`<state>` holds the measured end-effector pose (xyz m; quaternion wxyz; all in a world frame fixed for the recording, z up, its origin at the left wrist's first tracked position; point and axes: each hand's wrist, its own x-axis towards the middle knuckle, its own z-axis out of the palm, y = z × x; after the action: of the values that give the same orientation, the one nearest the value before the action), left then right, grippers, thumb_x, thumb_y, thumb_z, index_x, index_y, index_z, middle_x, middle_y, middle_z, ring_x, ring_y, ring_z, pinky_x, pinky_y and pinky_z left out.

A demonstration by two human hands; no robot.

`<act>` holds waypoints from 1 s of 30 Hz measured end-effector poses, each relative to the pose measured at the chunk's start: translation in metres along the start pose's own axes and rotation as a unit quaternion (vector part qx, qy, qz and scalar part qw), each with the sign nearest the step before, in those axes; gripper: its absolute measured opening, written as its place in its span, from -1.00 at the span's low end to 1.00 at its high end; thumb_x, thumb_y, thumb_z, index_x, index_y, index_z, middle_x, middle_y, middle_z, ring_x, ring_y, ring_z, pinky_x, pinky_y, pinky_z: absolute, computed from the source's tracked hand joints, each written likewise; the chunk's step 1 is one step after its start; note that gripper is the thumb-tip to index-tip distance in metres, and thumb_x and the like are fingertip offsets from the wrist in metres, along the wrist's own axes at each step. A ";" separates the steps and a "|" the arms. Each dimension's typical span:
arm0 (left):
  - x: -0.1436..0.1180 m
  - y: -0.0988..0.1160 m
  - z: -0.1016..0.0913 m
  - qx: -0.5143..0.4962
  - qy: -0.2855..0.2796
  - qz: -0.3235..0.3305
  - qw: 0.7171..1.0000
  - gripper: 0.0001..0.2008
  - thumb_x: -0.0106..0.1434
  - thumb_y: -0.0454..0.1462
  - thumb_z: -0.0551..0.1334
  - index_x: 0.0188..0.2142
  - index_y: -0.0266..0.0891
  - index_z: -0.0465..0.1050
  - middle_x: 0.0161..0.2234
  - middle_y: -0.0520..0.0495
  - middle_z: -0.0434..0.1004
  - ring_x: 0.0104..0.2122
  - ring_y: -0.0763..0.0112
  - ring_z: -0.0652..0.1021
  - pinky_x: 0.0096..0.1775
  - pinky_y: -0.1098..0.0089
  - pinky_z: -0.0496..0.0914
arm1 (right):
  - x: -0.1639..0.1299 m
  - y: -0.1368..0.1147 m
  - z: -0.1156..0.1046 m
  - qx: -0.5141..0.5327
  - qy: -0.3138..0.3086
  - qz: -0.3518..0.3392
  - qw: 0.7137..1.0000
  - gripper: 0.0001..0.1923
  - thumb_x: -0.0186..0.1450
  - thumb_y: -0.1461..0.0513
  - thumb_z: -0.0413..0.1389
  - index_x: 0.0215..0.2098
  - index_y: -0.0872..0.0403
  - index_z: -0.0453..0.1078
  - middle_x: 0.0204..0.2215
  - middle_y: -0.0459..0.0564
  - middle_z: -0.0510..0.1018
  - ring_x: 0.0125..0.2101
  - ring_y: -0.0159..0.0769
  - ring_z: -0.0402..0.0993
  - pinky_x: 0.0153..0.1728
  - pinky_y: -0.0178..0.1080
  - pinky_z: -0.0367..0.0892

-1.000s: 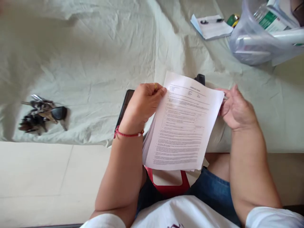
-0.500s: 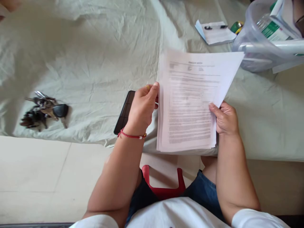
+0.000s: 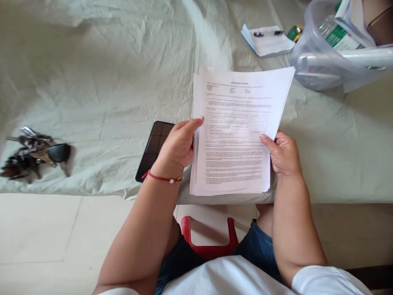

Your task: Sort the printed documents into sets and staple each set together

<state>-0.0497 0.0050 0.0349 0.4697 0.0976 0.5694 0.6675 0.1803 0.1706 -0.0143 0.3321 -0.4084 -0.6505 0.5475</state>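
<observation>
A stack of printed papers [image 3: 236, 131] is held up at the front edge of the cloth-covered table, its top sheet headed "Overleaf Notes". My right hand [image 3: 284, 153] grips the right edge, thumb on the front and fingers behind. At the left edge, my left hand [image 3: 181, 141] has its thumb against the sheets, while its other fingers go behind them. The sheets are slightly fanned along the left side. A black phone [image 3: 150, 153] lies partly hidden beneath my left wrist, which wears a red bracelet.
A bunch of keys [image 3: 38, 153] lies at the left. At the back right are a notepad [image 3: 273, 45] with a pen [image 3: 258, 34] on it, a green and yellow tape measure [image 3: 294, 32] and a translucent bin [image 3: 307, 69] of papers and a bottle. A red stool [image 3: 211, 250] is below.
The whole view has shifted, so keys, papers and bin appear further left. My left thumb has moved slightly down the papers' edge, and the top sheet's print is sharper now.
</observation>
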 end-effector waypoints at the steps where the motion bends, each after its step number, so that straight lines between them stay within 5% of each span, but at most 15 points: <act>1: -0.001 0.000 0.002 0.004 -0.006 -0.011 1.000 -0.80 0.25 -0.18 0.45 -0.22 -0.28 0.64 -0.21 -0.26 0.73 0.05 -0.18 0.71 0.05 0.02 0.68 | -0.001 -0.001 -0.002 -0.004 0.001 0.003 1.000 -0.60 0.21 -0.07 0.50 -0.13 -0.02 0.69 -0.12 -0.04 0.79 -0.10 -0.06 0.74 0.08 0.08 0.64; 5: -0.004 -0.004 0.009 -0.009 -0.022 -0.017 1.000 -0.82 0.14 -0.26 0.50 -0.27 -0.27 0.62 -0.25 -0.22 0.73 -0.05 -0.12 0.74 0.07 -0.02 0.67 | -0.006 -0.007 -0.006 0.025 0.002 0.023 0.999 -0.54 0.20 -0.07 0.51 -0.07 -0.02 0.66 -0.07 -0.02 0.78 -0.04 -0.05 0.73 0.13 0.08 0.63; 10: 0.000 -0.016 0.022 -0.056 -0.004 0.023 0.998 -0.68 0.05 -0.26 0.58 -0.22 -0.25 0.63 -0.19 -0.19 0.75 -0.05 -0.07 0.74 0.07 0.07 0.66 | -0.004 -0.006 -0.015 0.076 0.067 0.031 0.994 -0.42 -0.03 -0.04 0.64 -0.19 -0.02 0.57 -0.22 -0.09 0.75 -0.19 -0.15 0.71 0.02 0.06 0.66; 18: 0.007 -0.034 0.036 -0.050 0.018 0.037 0.998 -0.65 0.32 0.01 0.49 -0.24 -0.20 0.55 -0.33 -0.16 0.69 -0.15 0.00 0.74 -0.14 0.20 0.66 | -0.003 -0.009 -0.031 0.098 0.069 0.032 0.992 -0.47 -0.03 0.07 0.63 -0.13 0.03 0.70 -0.13 0.00 0.79 -0.15 -0.10 0.72 0.13 0.09 0.61; 30: 0.006 -0.033 0.030 -0.034 0.014 0.066 0.997 -0.76 0.36 -0.09 0.45 -0.22 -0.20 0.57 -0.31 -0.16 0.69 -0.14 0.02 0.73 -0.12 0.21 0.63 | 0.013 -0.004 -0.044 0.090 0.174 -0.030 0.980 -0.61 -0.01 0.17 0.55 -0.20 0.06 0.75 -0.20 -0.01 0.80 -0.23 -0.22 0.69 0.06 -0.08 0.62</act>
<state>-0.0159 0.0267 0.0147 0.4199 0.1097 0.5455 0.7170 0.2121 0.2014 -0.0029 0.4923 -0.4462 -0.5424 0.5142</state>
